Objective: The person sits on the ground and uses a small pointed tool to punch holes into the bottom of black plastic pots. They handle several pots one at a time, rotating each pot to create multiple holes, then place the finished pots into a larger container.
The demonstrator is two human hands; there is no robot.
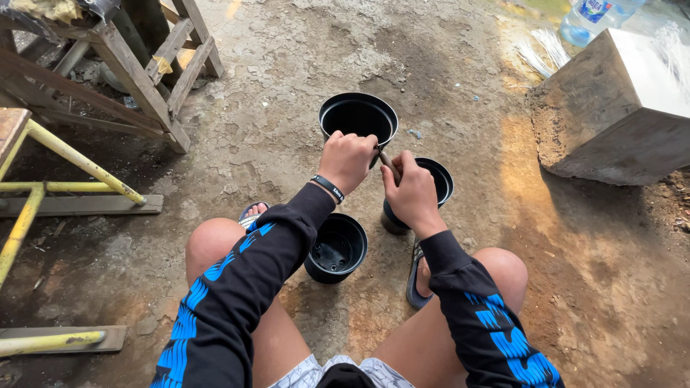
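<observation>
**Operator:** Black pot (358,118), the far one, sits on the bare ground at about twelve o'clock from my left hand (346,159). From the head camera I see that hand curled into a fist at the pot's near rim, touching it.

**Second:** And your right hand?

**Operator:** My right hand (411,192) is closed around a thin brown stick-like tool (389,165), whose tip points toward eleven o'clock, up to the left fist. I cannot tell whether the left fingers also pinch the tool.

**Second:** Other pots?

**Operator:** A second black pot (438,179) stands just behind my right hand, at its one o'clock, partly hidden by it. A third black pot (336,248) rests between my knees, at six o'clock from the left hand, well below both hands.

**Second:** Surroundings?

**Operator:** A grey block (611,108) lies at two o'clock, a wooden trestle (136,79) at ten o'clock, and yellow bars (79,162) at nine.
</observation>
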